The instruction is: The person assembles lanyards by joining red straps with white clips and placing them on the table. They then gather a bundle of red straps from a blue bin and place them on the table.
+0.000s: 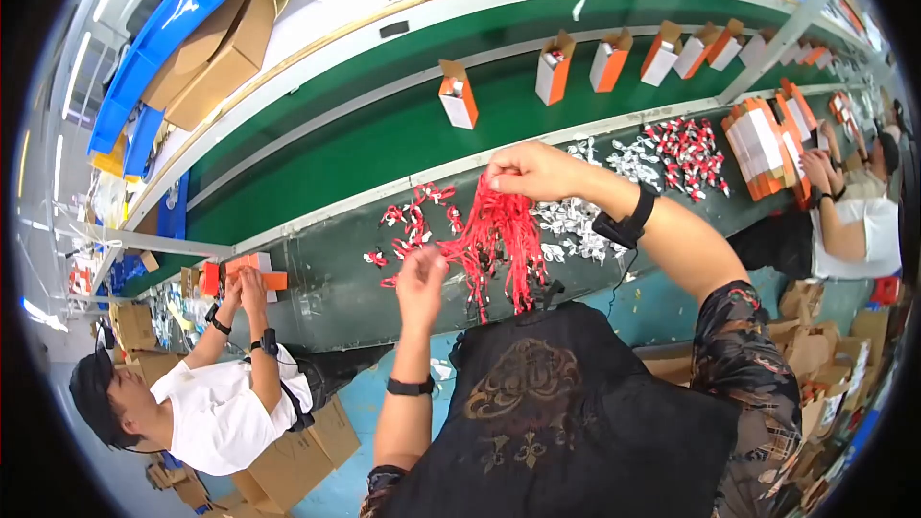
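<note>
A tangled bunch of thin red cords (508, 240) hangs and spreads over the near side of the dark bench, with small dark and white ends among it. My right hand (526, 173) pinches the top of this bunch and holds it up. At the bunch's left side my left hand (419, 283) has its fingers curled in, with red strands reaching its fingertips. Loose red cord pieces (414, 221) lie just beyond the left hand. White cords (578, 228) are heaped to the right of the bunch, under my right forearm.
A green conveyor belt (336, 144) runs behind the bench, carrying several open orange-and-white boxes (459, 101). Red-and-white pieces (686, 158) and stacked flat boxes (758, 149) lie on the right. Co-workers sit at left (225, 403) and right (854, 230). A metal post (777, 34) rises at right.
</note>
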